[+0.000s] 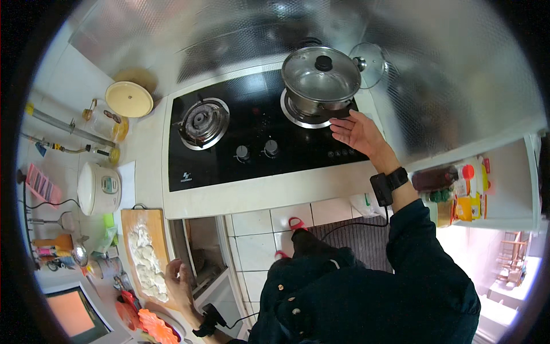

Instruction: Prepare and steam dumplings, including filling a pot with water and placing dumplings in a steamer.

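Note:
A steel pot [309, 104] with a glass lid [312, 74] sits on the right burner of the black gas stove. The lid's round black knob [323, 63] points up. My right hand [362, 133] is just in front of the pot's near handle, fingers stretched out and apart, with nothing in them. On the left, my left hand [179, 284] hangs beside the right edge of a wooden cutting board [161, 246], fingers loosely bent and no object visible in them. White floured pieces that look like dumplings [148, 266] lie along the board.
Two knobs [256, 151] stand on the stove's front, near the bare left burner [200, 119]. A second glass lid [374, 66] leans behind the pot. At left is a white rice cooker [94, 189]; at right, a shelf with bottles [438, 179]. An open cabinet [203, 258] lies below the counter.

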`<action>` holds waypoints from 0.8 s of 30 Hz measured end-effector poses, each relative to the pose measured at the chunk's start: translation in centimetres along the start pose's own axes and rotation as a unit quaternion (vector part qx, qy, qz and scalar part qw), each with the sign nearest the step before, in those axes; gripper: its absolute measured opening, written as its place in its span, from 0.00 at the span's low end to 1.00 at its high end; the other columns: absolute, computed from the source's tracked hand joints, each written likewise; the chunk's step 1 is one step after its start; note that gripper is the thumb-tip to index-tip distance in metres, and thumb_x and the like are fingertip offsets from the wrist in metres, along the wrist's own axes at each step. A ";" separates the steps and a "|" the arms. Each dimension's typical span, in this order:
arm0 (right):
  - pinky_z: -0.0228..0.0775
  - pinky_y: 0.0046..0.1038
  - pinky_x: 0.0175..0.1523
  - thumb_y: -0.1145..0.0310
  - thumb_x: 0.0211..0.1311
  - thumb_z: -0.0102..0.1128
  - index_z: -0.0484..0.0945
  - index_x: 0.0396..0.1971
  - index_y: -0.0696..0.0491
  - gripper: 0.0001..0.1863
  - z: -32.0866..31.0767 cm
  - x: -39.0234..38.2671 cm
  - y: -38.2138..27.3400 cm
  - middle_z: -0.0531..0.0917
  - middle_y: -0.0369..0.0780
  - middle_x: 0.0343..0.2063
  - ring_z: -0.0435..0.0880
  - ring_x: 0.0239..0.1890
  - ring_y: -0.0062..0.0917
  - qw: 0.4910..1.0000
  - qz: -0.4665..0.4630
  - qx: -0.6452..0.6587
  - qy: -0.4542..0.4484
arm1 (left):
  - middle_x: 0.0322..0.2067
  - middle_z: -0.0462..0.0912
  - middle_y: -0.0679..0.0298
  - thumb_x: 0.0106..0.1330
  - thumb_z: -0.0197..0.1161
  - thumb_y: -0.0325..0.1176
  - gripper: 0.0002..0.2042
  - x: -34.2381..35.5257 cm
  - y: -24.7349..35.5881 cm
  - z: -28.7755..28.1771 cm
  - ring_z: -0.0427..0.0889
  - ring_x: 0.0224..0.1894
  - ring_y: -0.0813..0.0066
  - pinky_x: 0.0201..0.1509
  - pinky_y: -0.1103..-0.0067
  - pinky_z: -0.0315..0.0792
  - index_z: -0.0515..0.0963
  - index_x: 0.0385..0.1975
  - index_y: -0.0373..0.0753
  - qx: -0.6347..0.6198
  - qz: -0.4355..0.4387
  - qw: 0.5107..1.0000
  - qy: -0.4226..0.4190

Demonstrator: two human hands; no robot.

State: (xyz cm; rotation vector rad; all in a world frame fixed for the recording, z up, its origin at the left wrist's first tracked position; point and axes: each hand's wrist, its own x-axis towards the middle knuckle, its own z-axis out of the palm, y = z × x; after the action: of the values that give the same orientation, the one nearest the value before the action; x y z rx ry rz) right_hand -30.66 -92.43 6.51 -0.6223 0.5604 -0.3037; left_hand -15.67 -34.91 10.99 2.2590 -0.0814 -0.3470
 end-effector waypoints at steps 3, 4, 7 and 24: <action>0.73 0.37 0.50 0.61 0.62 0.51 0.72 0.42 0.60 0.17 -0.8 -3.5 1.5 0.78 0.49 0.42 0.79 0.44 0.36 1.000 -0.001 -0.008 -0.006 | 0.35 0.76 0.63 0.62 0.59 0.32 0.11 -0.5 -2.0 -0.3 0.73 0.38 0.75 0.45 0.80 0.67 0.73 0.38 0.30 -0.004 0.050 0.999 -0.009; 0.73 0.37 0.49 0.61 0.63 0.50 0.72 0.41 0.60 0.16 -0.9 -5.1 2.0 0.79 0.49 0.42 0.79 0.43 0.35 0.999 0.001 -0.034 0.008 | 0.35 0.76 0.63 0.62 0.59 0.31 0.11 -0.8 -2.4 -0.4 0.72 0.38 0.76 0.45 0.80 0.67 0.73 0.38 0.30 -0.003 0.041 0.999 -0.019; 0.74 0.35 0.48 0.63 0.63 0.50 0.72 0.40 0.59 0.15 -1.9 -10.7 3.9 0.80 0.47 0.40 0.80 0.41 0.33 0.997 -0.005 -0.061 0.045 | 0.35 0.76 0.63 0.62 0.58 0.29 0.10 -2.0 -2.9 -0.7 0.72 0.38 0.77 0.45 0.81 0.67 0.73 0.39 0.31 0.007 0.049 0.997 -0.055; 0.74 0.33 0.46 0.64 0.63 0.50 0.72 0.42 0.59 0.15 -15.0 -52.2 20.0 0.80 0.48 0.39 0.80 0.38 0.33 0.955 -0.056 0.002 0.292 | 0.26 0.75 0.67 0.60 0.58 0.29 0.08 -13.2 -6.9 2.3 0.73 0.30 0.80 0.34 0.81 0.69 0.75 0.35 0.32 0.049 0.181 0.952 -0.242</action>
State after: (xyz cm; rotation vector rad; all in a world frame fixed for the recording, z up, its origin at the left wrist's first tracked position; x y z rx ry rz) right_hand -79.54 -61.53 4.96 -0.5588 1.0932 -0.6031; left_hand -29.39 -29.81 7.34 2.1492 -0.7711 -0.6994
